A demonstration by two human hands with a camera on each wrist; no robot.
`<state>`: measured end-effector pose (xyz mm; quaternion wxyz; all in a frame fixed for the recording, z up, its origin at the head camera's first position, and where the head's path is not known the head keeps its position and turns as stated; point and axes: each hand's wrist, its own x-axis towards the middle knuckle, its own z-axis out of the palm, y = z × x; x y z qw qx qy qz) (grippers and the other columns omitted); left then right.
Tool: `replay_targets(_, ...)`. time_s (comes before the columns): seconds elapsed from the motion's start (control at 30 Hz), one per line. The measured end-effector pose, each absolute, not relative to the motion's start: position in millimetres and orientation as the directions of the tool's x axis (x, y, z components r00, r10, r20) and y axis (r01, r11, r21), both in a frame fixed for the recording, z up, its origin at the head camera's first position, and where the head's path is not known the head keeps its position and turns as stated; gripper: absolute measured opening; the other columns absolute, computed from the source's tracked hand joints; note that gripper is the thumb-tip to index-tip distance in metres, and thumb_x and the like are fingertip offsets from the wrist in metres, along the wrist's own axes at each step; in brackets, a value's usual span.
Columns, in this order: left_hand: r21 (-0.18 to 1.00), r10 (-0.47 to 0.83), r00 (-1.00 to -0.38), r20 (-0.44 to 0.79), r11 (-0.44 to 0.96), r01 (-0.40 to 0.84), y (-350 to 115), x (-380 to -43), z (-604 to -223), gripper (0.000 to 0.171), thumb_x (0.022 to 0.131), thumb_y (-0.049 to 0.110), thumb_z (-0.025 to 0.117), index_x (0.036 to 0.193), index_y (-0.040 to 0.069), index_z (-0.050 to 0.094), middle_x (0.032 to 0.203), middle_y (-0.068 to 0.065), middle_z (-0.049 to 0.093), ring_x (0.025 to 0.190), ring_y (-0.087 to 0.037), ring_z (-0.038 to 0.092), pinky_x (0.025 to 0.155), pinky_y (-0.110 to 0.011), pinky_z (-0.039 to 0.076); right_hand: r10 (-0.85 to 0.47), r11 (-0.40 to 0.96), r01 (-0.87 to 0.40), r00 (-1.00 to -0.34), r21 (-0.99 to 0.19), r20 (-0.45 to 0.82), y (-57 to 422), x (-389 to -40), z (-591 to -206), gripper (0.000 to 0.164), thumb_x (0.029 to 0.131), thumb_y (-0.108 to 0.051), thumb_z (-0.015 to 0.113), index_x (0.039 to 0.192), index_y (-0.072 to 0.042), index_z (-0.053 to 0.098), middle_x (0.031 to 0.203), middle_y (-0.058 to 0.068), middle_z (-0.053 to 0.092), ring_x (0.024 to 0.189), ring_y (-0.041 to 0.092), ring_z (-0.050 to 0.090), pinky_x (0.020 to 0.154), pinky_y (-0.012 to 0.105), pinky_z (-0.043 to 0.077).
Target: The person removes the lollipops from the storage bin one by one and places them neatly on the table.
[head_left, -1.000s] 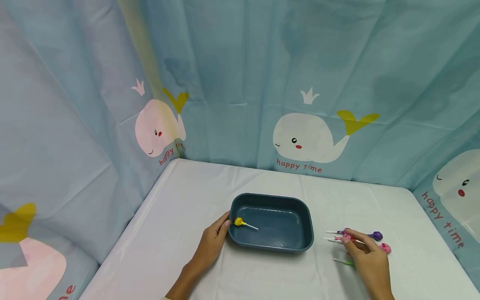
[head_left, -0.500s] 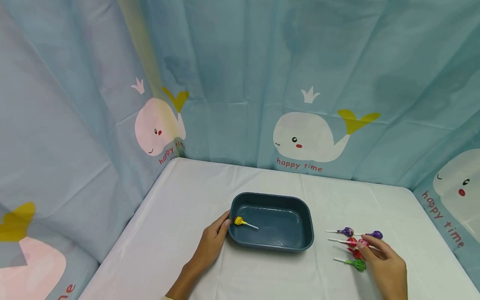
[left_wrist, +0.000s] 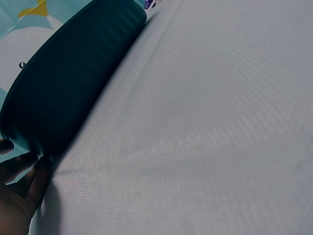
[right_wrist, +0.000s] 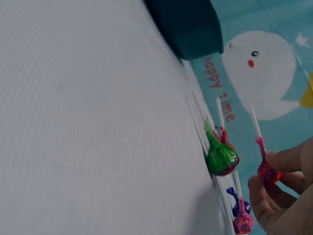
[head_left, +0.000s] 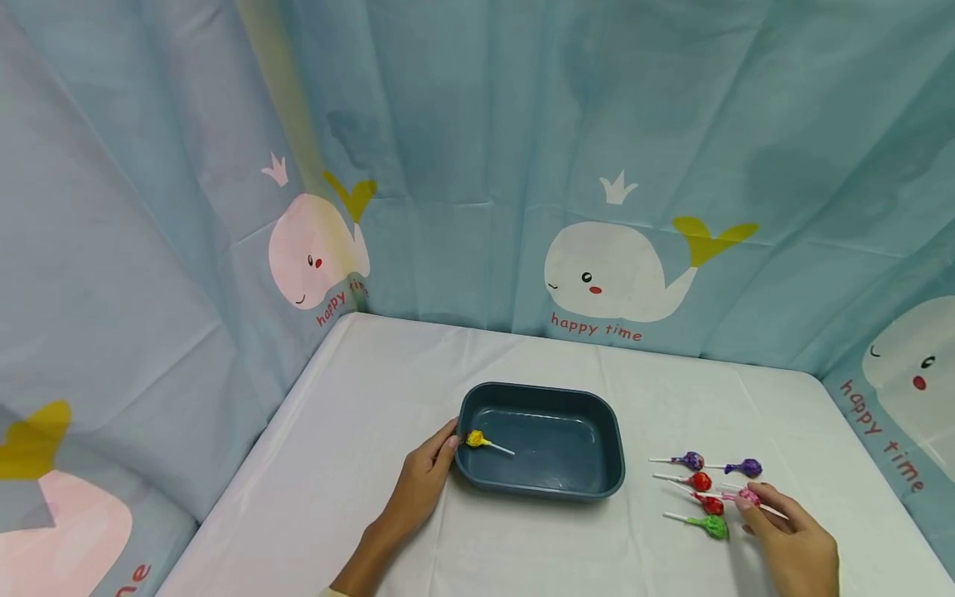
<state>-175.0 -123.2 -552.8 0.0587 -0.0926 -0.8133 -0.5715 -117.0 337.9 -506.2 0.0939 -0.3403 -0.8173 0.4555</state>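
Observation:
My right hand [head_left: 792, 535] pinches a pink lollipop [right_wrist: 267, 174] by its wrapped head, with the stick pointing away. It hovers over the right side of the table, and another pink lollipop [right_wrist: 243, 223] lies below. Left of the hand are a green lollipop [head_left: 714, 526], two red lollipops [head_left: 700, 481] and two purple lollipops [head_left: 694, 460], sticks toward the box. My left hand [head_left: 424, 485] holds the left end of a dark blue-green box [head_left: 548, 495], its fingers bent against the outer wall in the left wrist view. Inside the box, a yellow lollipop [head_left: 476, 439] rests near the left wall.
A white cloth covers the table [head_left: 522, 547]. Light blue curtains [head_left: 462, 166] printed with whales hang behind it and along both sides. The box stands left of the lollipops, with a strip of cloth between.
My right hand has moved right and nearer with the pink lollipop, uncovering the red and green lollipops. The left hand and the box have stayed put.

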Motion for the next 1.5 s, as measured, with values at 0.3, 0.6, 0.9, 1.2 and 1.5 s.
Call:
replay_targets(0.3, 0.914, 0.085, -0.976, 0.199, 0.343, 0.216, -124.5, -174.3, -551.7, 0.048, 0.114, 0.035, 0.051, 0.158, 0.014, 0.053, 0.159, -0.001, 0.054, 0.150, -0.019, 0.047, 0.121, -0.046, 0.040, 0.666, 0.386, 0.509, -0.731, -0.769, -0.149, 358.4, -114.5, -514.2, 0.051, 0.102, -0.032, 0.075, 0.142, -0.002, 0.065, 0.120, 0.014, 0.077, 0.062, -0.010, 0.062, 0.056, 0.014, 0.054)
replay_targets(0.6, 0.913, 0.088, -0.977, 0.195, 0.348, 0.213, -125.1, -174.5, -550.9, 0.049, 0.114, 0.035, 0.050, 0.158, 0.013, 0.052, 0.160, -0.002, 0.053, 0.150, -0.020, 0.046, 0.121, -0.046, 0.039, 0.681, 0.442, 0.536, -0.722, -0.720, -0.119, 370.5, -111.0, -521.3, 0.054, 0.102, -0.035, 0.074, 0.140, 0.003, 0.065, 0.142, 0.030, 0.062, 0.058, -0.018, 0.045, 0.051, 0.011, 0.049)
replay_targets(0.9, 0.913, 0.084, -0.977, 0.195, 0.349, 0.212, -125.4, -174.1, -551.5, 0.048, 0.114, 0.034, 0.051, 0.158, 0.014, 0.052, 0.160, -0.001, 0.053, 0.150, -0.020, 0.046, 0.121, -0.046, 0.040, 0.676, 0.485, 0.575, -0.725, -0.659, -0.134, 384.2, -110.4, -522.3, 0.048, 0.100, -0.025, 0.077, 0.137, 0.004, 0.064, 0.126, 0.029, 0.071, 0.067, 0.008, 0.065, 0.051, 0.017, 0.046)
replay_targets(1.2, 0.916, 0.083, -0.978, 0.191, 0.343, 0.208, -124.5, -174.6, -552.3, 0.048, 0.114, 0.034, 0.050, 0.158, 0.014, 0.053, 0.159, -0.001, 0.054, 0.150, -0.020, 0.047, 0.121, -0.047, 0.040, 0.660, 0.499, 0.584, -0.735, -0.641, -0.156, 388.1, -113.5, -524.7, 0.042, 0.104, -0.017, 0.072, 0.135, 0.010, 0.061, 0.124, 0.034, 0.068, 0.106, 0.051, 0.064, 0.060, 0.030, 0.052)
replay_targets(1.5, 0.914, 0.085, -0.978, 0.189, 0.348, 0.207, -122.8, -175.1, -551.0, 0.047, 0.114, 0.031, 0.050, 0.158, 0.013, 0.052, 0.159, -0.002, 0.054, 0.150, -0.020, 0.047, 0.121, -0.046, 0.040, 0.658, 0.497, 0.590, -0.734, -0.636, -0.167, 393.2, -115.1, -526.2, 0.044, 0.102, -0.019, 0.074, 0.134, 0.009, 0.062, 0.119, 0.033, 0.069, 0.100, 0.048, 0.066, 0.049, 0.019, 0.044)
